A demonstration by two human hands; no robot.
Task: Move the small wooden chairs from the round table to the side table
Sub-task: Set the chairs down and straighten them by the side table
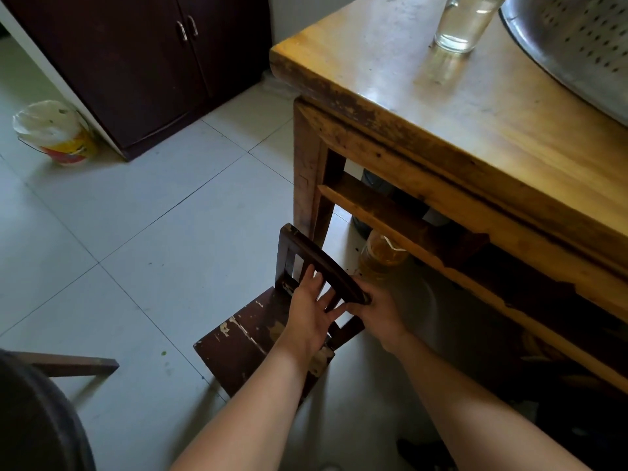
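A small dark wooden chair point(238, 341) with chipped paint stands on the tiled floor beside the leg of the yellow-brown side table point(441, 137). My right hand point(380, 311) is closed around the right end of the chair's curved top rail. My left hand point(312, 307) lies flat against the backrest slats with its fingers spread, not gripping. The dark edge of the round table point(37, 413) shows at the bottom left.
A glass jar point(465, 22) and a perforated metal basin point(577, 45) sit on the side table. A bottle of yellow liquid point(380, 256) stands under it. A dark cabinet point(142, 62) and a lined bin point(54, 130) are at the back left. Another chair's leg point(74, 363) lies at the left.
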